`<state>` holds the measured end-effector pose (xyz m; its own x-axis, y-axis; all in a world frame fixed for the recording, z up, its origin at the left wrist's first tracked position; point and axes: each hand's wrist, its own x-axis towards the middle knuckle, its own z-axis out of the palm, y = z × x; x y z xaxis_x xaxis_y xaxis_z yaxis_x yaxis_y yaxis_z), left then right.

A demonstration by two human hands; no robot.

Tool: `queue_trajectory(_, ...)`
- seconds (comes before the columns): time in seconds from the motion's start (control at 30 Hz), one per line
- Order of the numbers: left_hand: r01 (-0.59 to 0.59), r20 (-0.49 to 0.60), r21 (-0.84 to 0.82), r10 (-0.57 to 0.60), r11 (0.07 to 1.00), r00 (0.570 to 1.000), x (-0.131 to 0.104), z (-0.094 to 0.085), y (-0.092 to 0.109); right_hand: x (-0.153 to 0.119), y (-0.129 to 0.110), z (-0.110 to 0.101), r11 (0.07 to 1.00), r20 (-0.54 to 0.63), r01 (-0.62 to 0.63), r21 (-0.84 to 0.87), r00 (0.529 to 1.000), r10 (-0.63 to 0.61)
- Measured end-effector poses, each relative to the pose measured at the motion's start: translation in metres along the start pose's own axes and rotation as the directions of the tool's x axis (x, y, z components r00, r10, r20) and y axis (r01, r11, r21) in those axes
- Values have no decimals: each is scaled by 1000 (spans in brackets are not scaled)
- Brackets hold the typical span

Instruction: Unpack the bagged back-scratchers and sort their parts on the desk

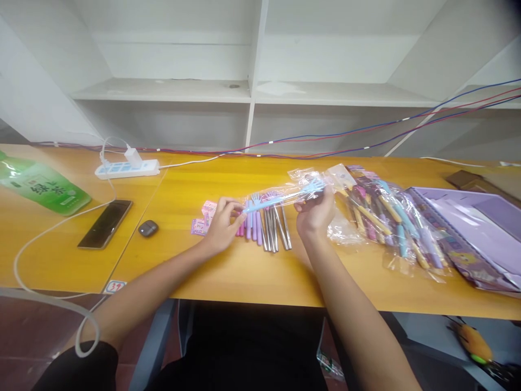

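A light-blue back scratcher (277, 200) with a hand-shaped head is stretched between my two hands above the table, with clear plastic wrap (303, 176) around its head end. My left hand (223, 224) pinches the handle end. At the head end, my right hand (317, 212) is closed around the plastic and the scratcher; some of its fingers are hidden. Below lie several silver metal rods (274, 231) side by side, next to purple and pink handles (254, 225). Pink printed cards (202, 220) rest by my left hand.
Bagged back scratchers (391, 217) are piled on the right beside a purple folder (476, 228). To the left are a phone (105, 224), a small black case (148, 228), a power strip (128, 169) and a green bottle (44, 184). Cables (309, 146) run along the back.
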<state>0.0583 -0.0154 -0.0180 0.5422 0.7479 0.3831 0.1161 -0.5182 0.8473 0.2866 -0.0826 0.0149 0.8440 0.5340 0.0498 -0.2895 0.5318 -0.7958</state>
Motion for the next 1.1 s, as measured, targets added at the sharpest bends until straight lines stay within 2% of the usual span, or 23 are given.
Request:
queue_trajectory(0.2,3,18,-18,-2,1000,1000,1,1,-4,3,3,-2,999,29,-20,28,999,19)
queue_trajectory(0.4,87,83,-91,-80,992,993,1,4,-14,3,5,-1,999,50,-19,28,999,18)
queue_trajectory(0.57,104,52,-53,-101,993,993,4,2,-17,5,7,-4,999,85,-33,7,996,32)
queue_trajectory(0.7,137,-8,-51,-137,989,991,8,0,-16,10,9,-7,996,9,83,-42,997,-83)
queue_trajectory(0.9,125,-88,-117,-136,985,987,9,-4,-11,26,6,-8,963,-53,247,-111,966,-254)
queue_trajectory(1.03,120,-140,-303,-168,945,976,11,-6,-7,61,-18,-21,963,-236,269,-38,934,-270)
queue_trajectory(1.07,126,-136,-393,-192,911,972,11,-6,-6,73,-30,-28,958,-262,283,-53,921,-287)
queue_trajectory(1.1,133,-124,-487,-219,863,968,12,-7,-4,84,-44,-35,946,-241,306,-105,915,-323)
